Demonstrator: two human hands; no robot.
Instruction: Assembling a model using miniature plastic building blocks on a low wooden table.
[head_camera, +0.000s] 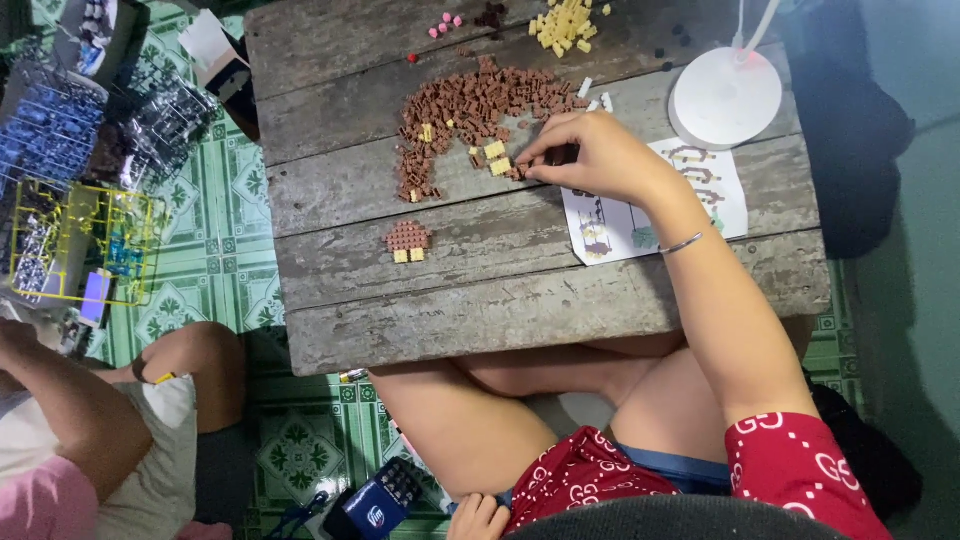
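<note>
Right hand (600, 155) pinches narrowly at small brown bricks (470, 110) (loose heap) beside the instruction sheet (655, 205). Best taken one brick at a time. Left hand (478, 517) rests low, grip unclear

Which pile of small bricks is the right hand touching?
The right hand touches the big brown brick pile; the yellow brick pile and pink bricks lie farther away.

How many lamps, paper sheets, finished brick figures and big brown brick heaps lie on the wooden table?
White round lamp base: 1
Printed white paper sheet: 1
Small assembled brown-and-yellow brick figure: 1
Big loose heap of brown plastic bricks: 1
Total: 4
</note>
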